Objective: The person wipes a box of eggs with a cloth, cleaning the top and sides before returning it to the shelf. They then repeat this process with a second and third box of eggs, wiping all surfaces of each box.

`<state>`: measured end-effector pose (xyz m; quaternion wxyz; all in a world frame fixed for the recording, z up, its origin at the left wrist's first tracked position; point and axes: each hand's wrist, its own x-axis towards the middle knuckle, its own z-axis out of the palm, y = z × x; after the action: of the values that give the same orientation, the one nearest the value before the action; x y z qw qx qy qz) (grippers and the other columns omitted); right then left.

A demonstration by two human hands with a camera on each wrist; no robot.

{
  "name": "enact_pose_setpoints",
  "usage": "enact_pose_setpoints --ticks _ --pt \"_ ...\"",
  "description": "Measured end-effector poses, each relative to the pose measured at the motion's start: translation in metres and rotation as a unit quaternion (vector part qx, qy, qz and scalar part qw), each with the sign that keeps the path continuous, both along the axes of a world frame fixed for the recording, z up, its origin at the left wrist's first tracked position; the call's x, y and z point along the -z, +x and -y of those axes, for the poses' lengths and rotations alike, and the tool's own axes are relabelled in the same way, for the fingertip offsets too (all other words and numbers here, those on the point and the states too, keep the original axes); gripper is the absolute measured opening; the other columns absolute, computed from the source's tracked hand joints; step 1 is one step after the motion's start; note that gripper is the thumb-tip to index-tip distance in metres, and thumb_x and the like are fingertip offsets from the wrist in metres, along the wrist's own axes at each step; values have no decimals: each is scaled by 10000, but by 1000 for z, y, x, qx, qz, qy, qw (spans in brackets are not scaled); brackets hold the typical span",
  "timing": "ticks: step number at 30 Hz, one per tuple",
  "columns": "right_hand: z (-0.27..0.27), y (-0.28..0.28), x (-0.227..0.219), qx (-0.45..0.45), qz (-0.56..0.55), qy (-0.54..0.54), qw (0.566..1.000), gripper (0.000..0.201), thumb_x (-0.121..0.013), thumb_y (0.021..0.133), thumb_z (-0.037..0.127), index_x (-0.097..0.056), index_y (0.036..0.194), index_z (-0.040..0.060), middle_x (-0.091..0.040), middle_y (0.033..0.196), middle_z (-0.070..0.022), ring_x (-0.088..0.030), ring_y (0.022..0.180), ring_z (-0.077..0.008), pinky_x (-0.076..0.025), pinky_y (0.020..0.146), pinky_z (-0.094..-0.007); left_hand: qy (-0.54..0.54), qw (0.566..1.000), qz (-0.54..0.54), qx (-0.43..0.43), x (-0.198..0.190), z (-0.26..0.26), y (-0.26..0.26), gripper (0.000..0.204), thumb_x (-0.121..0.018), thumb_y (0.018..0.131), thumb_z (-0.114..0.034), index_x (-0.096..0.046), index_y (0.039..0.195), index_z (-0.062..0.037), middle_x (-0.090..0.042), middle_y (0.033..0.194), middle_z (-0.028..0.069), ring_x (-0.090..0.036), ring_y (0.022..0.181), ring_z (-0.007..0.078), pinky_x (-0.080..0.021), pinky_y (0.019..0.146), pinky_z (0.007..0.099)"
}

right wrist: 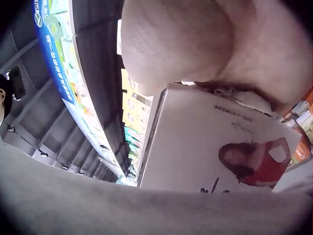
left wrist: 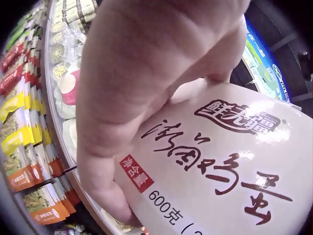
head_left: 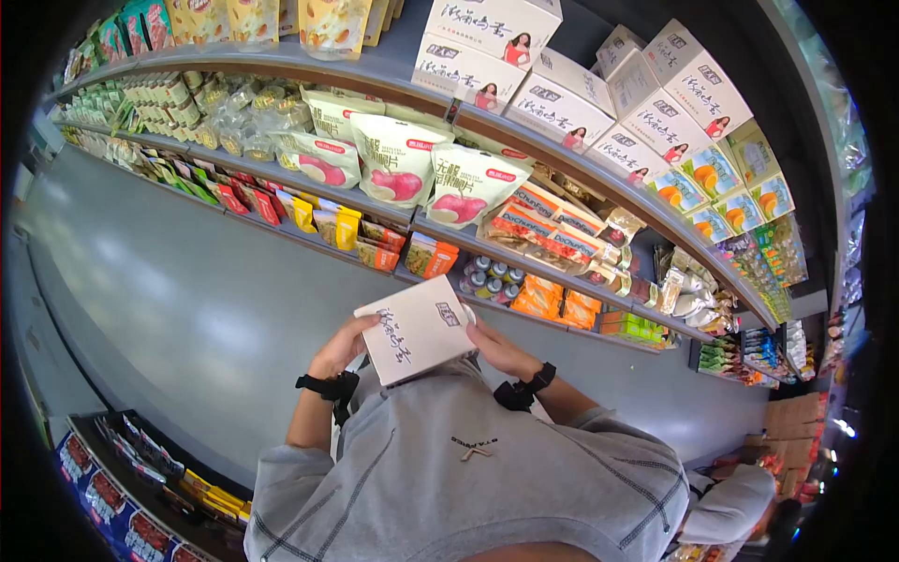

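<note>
A white carton (head_left: pixel 417 332) with dark lettering is held between both hands in front of the grey shirt, tilted, its printed face up. The left hand (head_left: pixel 343 348) grips its left side; in the left wrist view that hand (left wrist: pixel 142 83) curls round the edge of the carton (left wrist: pixel 220 166). On the opposite side the right hand (head_left: pixel 504 351) holds the carton near its upper right corner, by a white strip. In the right wrist view this hand (right wrist: pixel 220 49) lies against the carton (right wrist: pixel 195 142), over a face with a printed woman in red; its fingertips are hidden.
Shelves (head_left: pixel 328 206) with bagged snacks run across beyond the hands. Similar white cartons (head_left: pixel 571 98) are stacked on the upper shelf. A lower display (head_left: pixel 122 506) of packets stands at bottom left. Another person's grey sleeve (head_left: pixel 730 506) shows at lower right. Grey floor (head_left: pixel 206 272) lies between the shelves.
</note>
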<state>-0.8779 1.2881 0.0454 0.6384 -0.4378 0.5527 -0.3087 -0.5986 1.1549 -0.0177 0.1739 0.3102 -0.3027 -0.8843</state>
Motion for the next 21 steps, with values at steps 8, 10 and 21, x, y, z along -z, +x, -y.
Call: enact_pose_setpoints --ticks 8,10,21 --pt "14 1 28 99 146 84 981 788 -146 1019 655 -282 1547 87 -417 1529 -82 -435 1363 -172 -336 1145 -336 -24 999 -2 30 16 7 -2 414 -635 942 -230 -492 1287 -51 -634 1215 89 -627 1136 185 -518 974 351" --pt "27 -2 37 120 166 94 974 808 -187 1004 683 -393 1512 89 -496 1480 -95 -512 1311 -182 -427 1084 -352 -33 999 4 31 7 6 -5 406 -634 941 -227 -487 1281 -59 -636 1204 85 -633 1122 182 -530 952 347" --pt "8 -13 25 35 144 129 980 771 -249 1006 676 -338 1541 128 -481 1470 -93 -503 1289 -206 -435 1060 -374 -24 1000 13 -12 1 1 -7 460 -599 966 -285 -524 1326 -10 -644 1248 107 -616 1170 197 -480 1020 362"
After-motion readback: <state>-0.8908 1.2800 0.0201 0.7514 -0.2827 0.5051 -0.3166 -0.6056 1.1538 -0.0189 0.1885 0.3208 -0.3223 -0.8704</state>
